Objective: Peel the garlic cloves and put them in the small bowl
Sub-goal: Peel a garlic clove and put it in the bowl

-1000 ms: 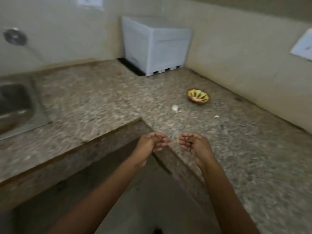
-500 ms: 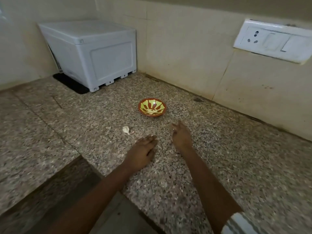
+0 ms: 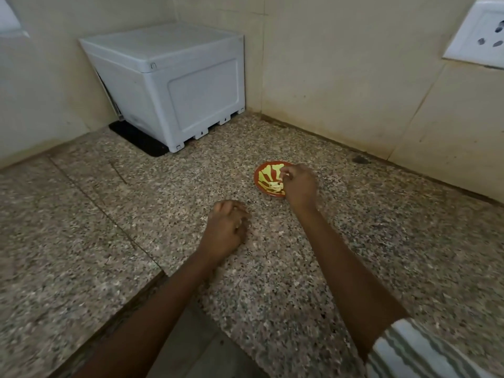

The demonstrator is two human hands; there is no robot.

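The small red bowl with a yellow pattern (image 3: 265,176) stands on the granite counter, with pale peeled garlic pieces (image 3: 275,187) lying in it. My right hand (image 3: 299,184) hovers over the bowl's right side, fingertips pinched together on a small pale garlic piece. My left hand (image 3: 225,228) rests on the counter in front and to the left of the bowl. Its fingers are curled round a garlic clove that is almost wholly hidden inside the hand.
A white plastic box (image 3: 174,85) stands in the back corner on a black mat (image 3: 136,139). A wall socket (image 3: 480,39) is at the upper right. The counter's inner edge (image 3: 152,279) drops off below my left forearm.
My right hand has moved from the counter up over the bowl. My left hand has closed over the spot where the loose clove lay. The view has come closer to the corner.
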